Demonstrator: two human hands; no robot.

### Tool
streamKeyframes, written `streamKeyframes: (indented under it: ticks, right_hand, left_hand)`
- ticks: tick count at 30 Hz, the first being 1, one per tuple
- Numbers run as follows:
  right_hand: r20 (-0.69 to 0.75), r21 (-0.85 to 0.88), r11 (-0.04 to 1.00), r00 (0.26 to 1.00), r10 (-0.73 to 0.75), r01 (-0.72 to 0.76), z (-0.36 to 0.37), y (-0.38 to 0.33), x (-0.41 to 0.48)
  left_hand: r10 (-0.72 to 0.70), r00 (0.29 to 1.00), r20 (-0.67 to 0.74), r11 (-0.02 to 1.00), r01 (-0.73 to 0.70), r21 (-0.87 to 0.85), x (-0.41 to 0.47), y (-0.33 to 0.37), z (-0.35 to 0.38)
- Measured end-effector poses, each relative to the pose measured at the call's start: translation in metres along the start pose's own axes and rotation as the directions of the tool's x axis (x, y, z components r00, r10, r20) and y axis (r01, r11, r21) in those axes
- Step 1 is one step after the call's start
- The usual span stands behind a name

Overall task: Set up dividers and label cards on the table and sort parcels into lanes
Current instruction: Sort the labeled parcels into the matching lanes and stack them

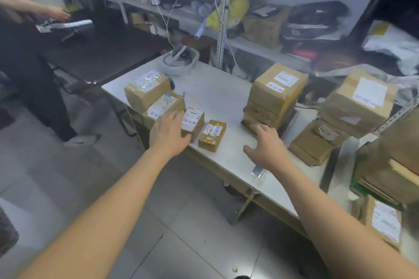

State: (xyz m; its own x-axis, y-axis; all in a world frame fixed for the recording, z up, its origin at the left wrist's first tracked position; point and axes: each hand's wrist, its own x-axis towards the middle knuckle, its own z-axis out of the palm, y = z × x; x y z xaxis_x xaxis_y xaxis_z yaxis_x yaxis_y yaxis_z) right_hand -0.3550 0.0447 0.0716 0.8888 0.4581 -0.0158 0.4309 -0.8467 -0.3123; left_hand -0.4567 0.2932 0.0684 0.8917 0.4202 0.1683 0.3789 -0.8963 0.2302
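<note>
Left hand touches small parcels, right hand beside stacked boxes.

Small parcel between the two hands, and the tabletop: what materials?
Small parcel: brown cardboard by its colour and folded edges, wrapped in yellowish, seemingly glossy plastic tape, with white paper labels. Tabletop: smooth white board, probably laminate or painted wood, dull finish with grey scuffs; its core is hidden.

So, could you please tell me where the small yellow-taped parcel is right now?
In the head view, the small yellow-taped parcel lies on the white table near its front edge, just right of the white-labelled parcel by the left hand.
</note>
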Motion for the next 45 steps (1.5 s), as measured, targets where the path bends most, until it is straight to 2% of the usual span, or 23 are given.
streamKeyframes:
  ticks: [9,16,19,23,27,29,33,38,42,45]
  right_hand:
    - [0.002,0.086,0.994,0.997,-0.073,0.073,0.04,-0.072,0.102]
    - [0.042,0.209,0.97,0.99,-0.132,0.121,0.064,-0.13,0.181]
    - [0.033,0.207,0.971,0.991,-0.129,0.12,0.075,-0.15,0.202]
    - [0.06,0.22,0.971,0.993,-0.105,0.09,0.091,-0.177,0.216]
    - [0.038,0.233,0.972,0.999,-0.023,0.014,0.108,-0.2,0.228]
    - [0.036,0.243,0.968,0.998,0.051,-0.058,0.116,-0.214,0.226]
    - [0.045,0.278,0.939,0.979,0.199,-0.204,0.136,-0.247,0.215]
    - [0.047,0.349,0.87,0.933,0.357,-0.35,0.163,-0.289,0.198]
    - [0.032,0.376,0.83,0.901,0.433,-0.412,0.184,-0.32,0.184]
    - [0.028,0.403,0.768,0.846,0.533,-0.498,0.2,-0.338,0.183]
  left_hand:
    - [0.012,0.999,-0.046,0.999,-0.01,0.043,0.08,-0.072,-0.009]
    - [-0.089,0.994,-0.058,0.991,0.094,0.099,0.138,-0.136,-0.029]
    - [-0.123,0.991,-0.058,0.99,0.127,0.067,0.156,-0.162,-0.027]
    - [-0.18,0.984,0.01,0.983,0.18,0.021,0.176,-0.194,-0.01]
    - [-0.249,0.963,0.103,0.962,0.258,-0.087,0.194,-0.219,0.007]
    - [-0.228,0.962,0.147,0.953,0.252,-0.167,0.199,-0.23,0.015]
    - [-0.13,0.98,0.147,0.934,0.171,-0.315,0.208,-0.249,0.026]
    - [-0.084,0.981,0.173,0.937,0.137,-0.321,0.214,-0.262,0.039]
    - [-0.099,0.981,0.167,0.883,0.164,-0.441,0.216,-0.275,0.041]
    - [-0.089,0.986,0.144,0.865,0.148,-0.479,0.221,-0.284,0.039]
